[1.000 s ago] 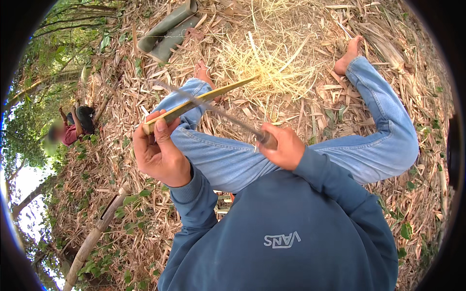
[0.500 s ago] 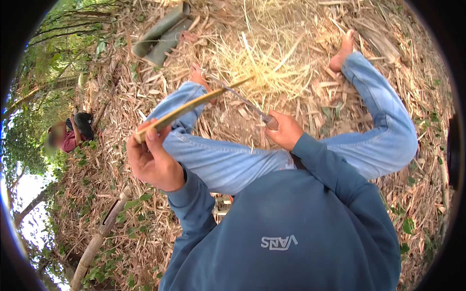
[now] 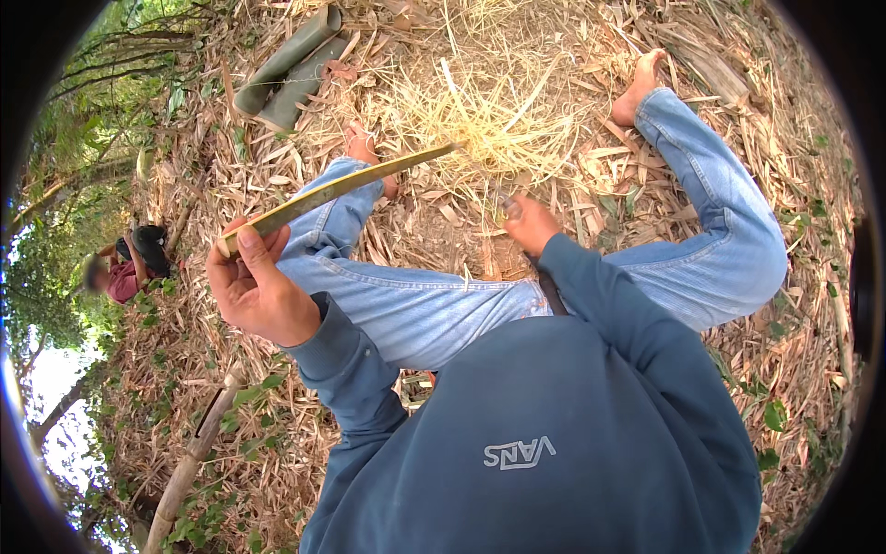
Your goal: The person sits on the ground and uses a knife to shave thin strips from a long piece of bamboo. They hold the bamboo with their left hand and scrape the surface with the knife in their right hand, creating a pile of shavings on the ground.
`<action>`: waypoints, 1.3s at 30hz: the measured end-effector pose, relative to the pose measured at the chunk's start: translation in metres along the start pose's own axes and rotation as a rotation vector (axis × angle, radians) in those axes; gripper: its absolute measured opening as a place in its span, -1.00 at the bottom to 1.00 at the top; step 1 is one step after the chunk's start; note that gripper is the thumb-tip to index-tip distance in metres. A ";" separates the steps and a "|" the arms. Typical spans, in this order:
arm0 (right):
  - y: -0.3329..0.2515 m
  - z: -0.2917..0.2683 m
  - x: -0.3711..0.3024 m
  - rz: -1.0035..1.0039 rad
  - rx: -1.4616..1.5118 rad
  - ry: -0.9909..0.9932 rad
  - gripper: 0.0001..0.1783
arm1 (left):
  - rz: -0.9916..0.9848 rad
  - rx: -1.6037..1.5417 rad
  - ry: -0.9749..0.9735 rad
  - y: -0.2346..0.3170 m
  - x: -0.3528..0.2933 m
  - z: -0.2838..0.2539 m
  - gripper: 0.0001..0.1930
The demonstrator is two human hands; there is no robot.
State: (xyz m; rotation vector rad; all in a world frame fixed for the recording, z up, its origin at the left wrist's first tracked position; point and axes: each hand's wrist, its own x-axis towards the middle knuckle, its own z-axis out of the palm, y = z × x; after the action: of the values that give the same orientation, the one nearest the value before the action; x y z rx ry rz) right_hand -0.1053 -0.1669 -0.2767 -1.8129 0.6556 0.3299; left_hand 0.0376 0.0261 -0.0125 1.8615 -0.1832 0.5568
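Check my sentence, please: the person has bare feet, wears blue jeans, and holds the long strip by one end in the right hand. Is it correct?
No: the head view shows the left hand, not the right hand, holding the long strip by one end. The bare feet and blue jeans are correct.

The right grip (image 3: 532, 227) hides most of a tool handle (image 3: 508, 209), and we cannot make out what extends beyond it. In the left grip (image 3: 256, 284), some fingers are partly hidden behind the strip (image 3: 341, 189), which also covers part of the left foot (image 3: 360, 146). Toward the ground's (image 3: 295, 434) near left corner, we find a pole (image 3: 189, 466) cut off. A distant person (image 3: 148, 249) is too small and blurred for us to read.
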 end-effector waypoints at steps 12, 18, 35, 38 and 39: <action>-0.050 -0.004 -0.023 -0.190 0.019 -0.070 -0.75 | 0.030 0.062 0.075 -0.007 -0.003 -0.003 -0.77; -0.071 -0.014 -0.044 -0.298 0.086 -0.166 -0.68 | 0.023 0.076 0.107 -0.010 -0.006 -0.003 -0.79; -0.110 -0.038 -0.061 -0.364 0.004 -0.270 -0.70 | 0.126 -0.284 -0.493 -0.019 -0.003 -0.032 -0.80; -0.055 -0.014 -0.034 -0.313 0.060 -0.063 -0.71 | 0.103 -0.274 -0.519 -0.016 -0.002 -0.028 -0.82; -0.033 -0.010 -0.019 -0.292 0.089 0.044 -0.72 | 0.096 -0.267 -0.525 -0.015 -0.001 -0.029 -0.82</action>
State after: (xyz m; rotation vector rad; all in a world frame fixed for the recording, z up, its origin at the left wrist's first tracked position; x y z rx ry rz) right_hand -0.1025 -0.1632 -0.2373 -1.8043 0.4200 0.0643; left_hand 0.0343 0.0582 -0.0186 1.7070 -0.6648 0.0877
